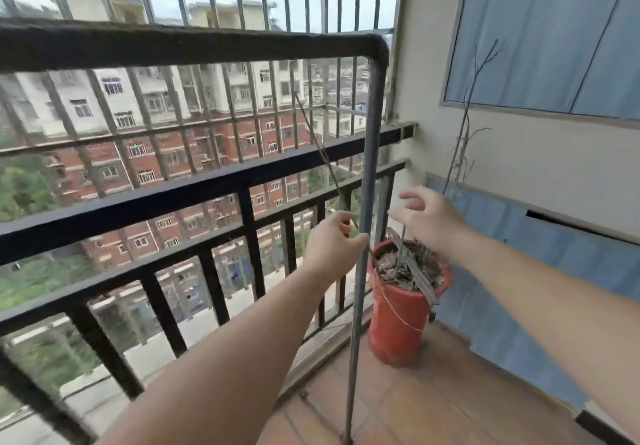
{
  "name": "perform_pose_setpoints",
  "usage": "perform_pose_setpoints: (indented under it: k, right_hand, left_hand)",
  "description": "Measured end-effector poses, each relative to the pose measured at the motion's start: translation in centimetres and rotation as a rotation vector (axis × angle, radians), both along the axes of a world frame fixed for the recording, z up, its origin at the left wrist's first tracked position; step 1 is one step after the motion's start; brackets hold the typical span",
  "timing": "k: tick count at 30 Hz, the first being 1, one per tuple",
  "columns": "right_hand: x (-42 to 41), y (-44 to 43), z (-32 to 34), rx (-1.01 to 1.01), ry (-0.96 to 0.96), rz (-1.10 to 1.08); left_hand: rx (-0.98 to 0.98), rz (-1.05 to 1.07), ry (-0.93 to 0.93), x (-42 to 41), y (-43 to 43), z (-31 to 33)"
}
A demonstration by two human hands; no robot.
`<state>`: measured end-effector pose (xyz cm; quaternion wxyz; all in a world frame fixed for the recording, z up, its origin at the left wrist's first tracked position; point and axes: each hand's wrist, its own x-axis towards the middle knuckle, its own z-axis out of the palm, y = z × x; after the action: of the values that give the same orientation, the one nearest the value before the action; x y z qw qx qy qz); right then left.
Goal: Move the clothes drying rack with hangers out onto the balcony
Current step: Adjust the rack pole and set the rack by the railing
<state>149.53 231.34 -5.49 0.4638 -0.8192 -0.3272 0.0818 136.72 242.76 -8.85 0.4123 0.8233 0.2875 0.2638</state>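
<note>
The clothes drying rack stands on the balcony in front of me. Its dark top bar (207,46) runs across the view and bends down into a thin grey upright pole (370,154), whose foot rests on the tiled floor. No hangers show on it. My left hand (332,242) is just left of the pole at mid height, fingers loosely curled and thumb tip touching the pole, not wrapped around it. My right hand (431,219) hovers just right of the pole with fingers spread, holding nothing.
A red pot (398,320) with a dry, leafless plant stands right behind the pole's lower part. The black balcony railing (173,199) and window bars close off the left. A wall with blue panels (512,292) bounds the right. Brown tiled floor (433,406) lies below.
</note>
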Motion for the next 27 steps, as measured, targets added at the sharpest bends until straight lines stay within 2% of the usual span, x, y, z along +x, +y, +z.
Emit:
perform_pose_setpoints:
  k: [9, 14, 18, 21, 23, 27]
  right_hand:
    - [10.8, -0.4, -2.4, 0.076, 0.125, 0.215]
    - [13.1, 2.8, -2.9, 0.06, 0.145, 0.386]
    - [12.9, 6.4, -2.6, 0.11, 0.038, 0.559]
    - [12.5, 8.3, -2.6, 0.247, -0.216, 0.585]
    - [12.6, 9.2, -2.8, 0.349, -0.321, 0.641]
    - [13.1, 11.2, -3.4, 0.404, -0.361, 0.814]
  left_hand:
    - [-0.071, 0.242, -0.123, 8.1, -1.7, -3.0]
    - [-0.075, 0.447, -0.214, 10.7, -1.9, -3.4]
    - [0.038, 0.483, -0.248, 11.4, -0.6, -3.0]
    - [0.053, 0.436, -0.232, 11.3, 1.0, -3.4]
    - [0.127, 0.408, -0.214, 11.0, 2.0, -3.5]
    - [0.148, 0.412, -0.219, 11.2, 2.4, -3.7]
